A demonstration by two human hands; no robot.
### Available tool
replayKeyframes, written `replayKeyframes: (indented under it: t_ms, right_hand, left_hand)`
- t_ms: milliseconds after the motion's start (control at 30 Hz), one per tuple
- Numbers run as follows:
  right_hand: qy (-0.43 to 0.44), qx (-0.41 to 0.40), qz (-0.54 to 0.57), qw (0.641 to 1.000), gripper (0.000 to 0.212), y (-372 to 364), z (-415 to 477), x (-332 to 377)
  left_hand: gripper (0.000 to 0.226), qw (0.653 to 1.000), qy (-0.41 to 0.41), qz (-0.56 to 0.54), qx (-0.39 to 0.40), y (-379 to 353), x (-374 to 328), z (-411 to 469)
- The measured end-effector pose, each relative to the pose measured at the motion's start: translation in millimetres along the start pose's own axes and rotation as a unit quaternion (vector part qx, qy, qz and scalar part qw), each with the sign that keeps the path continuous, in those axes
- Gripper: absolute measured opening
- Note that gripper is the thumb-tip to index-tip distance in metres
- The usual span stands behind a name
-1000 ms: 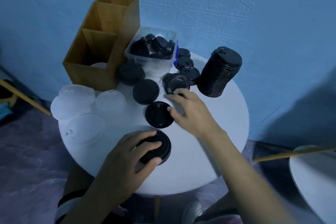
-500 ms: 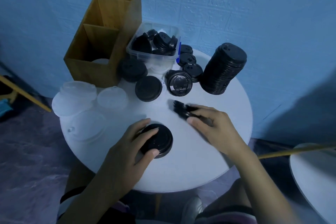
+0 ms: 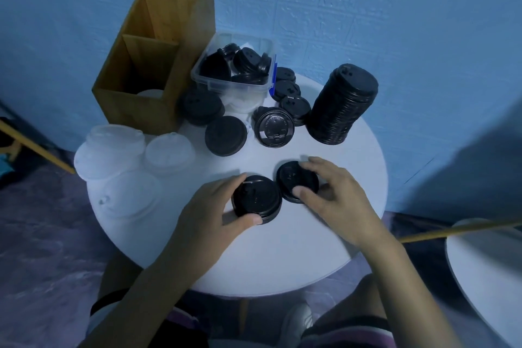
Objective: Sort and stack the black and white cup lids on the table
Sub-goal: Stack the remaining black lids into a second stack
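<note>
On the round white table [image 3: 282, 257], my left hand [image 3: 214, 212] grips a short stack of black lids [image 3: 255, 199] between thumb and fingers. Just to its right, my right hand [image 3: 336, 195] holds a single black lid [image 3: 293, 178], thumb on its near edge and fingers over its far edge. A tall leaning stack of black lids [image 3: 343, 104] stands at the back right. Loose black lids [image 3: 226, 135] lie in the middle back, one of them upside down [image 3: 274, 127]. White lids [image 3: 168, 154] sit in low stacks at the left.
A clear plastic tub [image 3: 226, 80] with several black lids stands at the back, next to a wooden divided box [image 3: 152, 65]. Blue wall behind. Another white table edge [image 3: 485, 277] shows at the right. My knees are below the table's near rim.
My right hand carried the black lid back from the table's middle and now holds it right beside the left hand's stack. The left hand kept its grip on that stack.
</note>
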State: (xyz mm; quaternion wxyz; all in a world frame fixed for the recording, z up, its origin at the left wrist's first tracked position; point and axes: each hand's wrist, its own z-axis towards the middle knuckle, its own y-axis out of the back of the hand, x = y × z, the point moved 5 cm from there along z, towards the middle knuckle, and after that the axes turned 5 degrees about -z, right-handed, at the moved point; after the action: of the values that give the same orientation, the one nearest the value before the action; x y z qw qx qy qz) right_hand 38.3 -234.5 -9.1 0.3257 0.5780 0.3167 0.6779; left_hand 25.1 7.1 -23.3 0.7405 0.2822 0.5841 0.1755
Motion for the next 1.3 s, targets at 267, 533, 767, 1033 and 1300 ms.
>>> replayKeyframes:
  t_ms: [267, 533, 767, 1033, 1300]
  right_hand:
    - [0.001, -0.01, 0.12, 0.993, 0.045, 4.8, 2.0, 15.6]
    - [0.076, 0.172, 0.069, 0.98, 0.055, -18.7, -2.0, 44.9]
    - [0.057, 0.174, 0.103, 0.978, 0.047, -21.4, -9.5, 44.0]
    - [0.0, 0.154, 0.142, 0.978, 0.059, -28.0, -15.6, 32.6]
    - [0.014, 0.15, 0.087, 0.985, 0.069, -29.6, -14.2, 32.2]
  left_hand:
    - [0.074, 1.0, -0.016, 0.019, 0.004, -0.4, -0.8, 3.2]
    - [0.091, 0.999, 0.006, -0.022, 0.024, -2.5, 3.3, 2.9]
    - [0.081, 0.999, -0.022, -0.017, 0.042, -1.2, -0.4, 2.9]
    - [0.075, 0.998, -0.036, -0.016, 0.048, 0.6, -1.8, 2.8]
    - [0.072, 0.995, -0.044, 0.046, 0.079, 1.5, 5.3, 8.2]
